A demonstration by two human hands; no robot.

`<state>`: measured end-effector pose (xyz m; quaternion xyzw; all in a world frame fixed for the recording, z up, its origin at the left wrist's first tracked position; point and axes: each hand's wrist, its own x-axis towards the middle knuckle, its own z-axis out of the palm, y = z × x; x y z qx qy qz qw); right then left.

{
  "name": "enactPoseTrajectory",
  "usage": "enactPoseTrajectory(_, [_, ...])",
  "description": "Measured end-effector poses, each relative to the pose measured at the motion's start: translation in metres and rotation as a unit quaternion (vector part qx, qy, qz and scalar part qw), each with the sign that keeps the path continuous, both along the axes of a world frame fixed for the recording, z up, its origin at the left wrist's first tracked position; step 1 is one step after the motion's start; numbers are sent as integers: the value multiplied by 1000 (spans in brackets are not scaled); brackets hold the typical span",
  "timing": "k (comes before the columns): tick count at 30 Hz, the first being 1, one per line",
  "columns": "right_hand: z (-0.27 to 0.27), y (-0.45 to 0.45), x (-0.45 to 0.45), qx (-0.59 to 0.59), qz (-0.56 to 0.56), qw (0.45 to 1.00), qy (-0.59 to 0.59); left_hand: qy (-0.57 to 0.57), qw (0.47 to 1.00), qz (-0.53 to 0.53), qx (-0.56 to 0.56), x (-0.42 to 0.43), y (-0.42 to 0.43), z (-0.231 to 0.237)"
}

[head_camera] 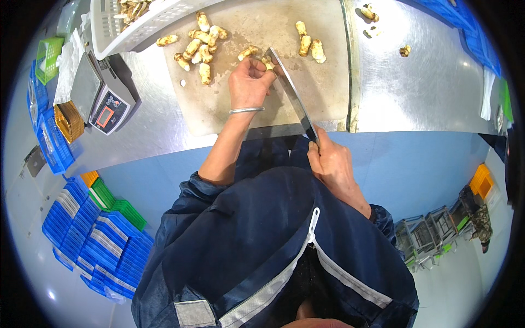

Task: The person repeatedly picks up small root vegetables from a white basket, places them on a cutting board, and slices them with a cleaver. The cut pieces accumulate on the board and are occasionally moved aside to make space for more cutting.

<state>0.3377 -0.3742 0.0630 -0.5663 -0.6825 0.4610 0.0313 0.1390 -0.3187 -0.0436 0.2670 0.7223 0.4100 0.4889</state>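
Observation:
My left hand pinches a small mushroom between thumb and fingers, above the worn cutting board. In my right hand is the handle of a long, broad knife. Its blade points away from me, and the tip end lies right beside the held mushroom. Whether the edge touches it I cannot tell. One mushroom rests just beyond my left fingers. Left of it lies a loose pile of mushrooms. Several more mushrooms lie on the board to the right of the blade.
A white perforated basket holding mushroom pieces stands at upper left, near a digital scale. Mushroom scraps lie on the steel table at right. Blue crates are stacked on the floor at left; metal-framed stools stand at right.

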Motion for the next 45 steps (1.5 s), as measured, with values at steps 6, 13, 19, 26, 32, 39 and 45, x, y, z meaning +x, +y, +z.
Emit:
enactPoseTrajectory(6, [-5, -1, -12, -15, 6, 999, -51, -2, 1000, 0, 7, -1, -3, -2])
enactPoseTrajectory(13, [-37, 23, -22, 65, -32, 997, -18, 2, 998, -10, 56, -5, -7, 2])
enactPoseTrajectory(19, [12, 8, 10, 16, -29, 998, 61, 502, 800, -177, 275, -52, 22, 24])
enactPoseTrajectory(26, [-9, -12, 15, -65, 53, 993, 81, 134, 985, -73, 82, -53, 11, 14])
enactPoseTrajectory(32, [-25, -4, 11, -61, -27, 998, 19, -120, 981, 131, 80, -45, -8, 18])
enactPoseTrajectory(39, [-9, 13, 41, -47, -170, 979, 104, -69, 996, 31, 41, -17, -12, 9])
enactPoseTrajectory(45, [18, 18, 66, -62, -266, 959, 81, 141, 988, -48, 46, -2, -1, -1])
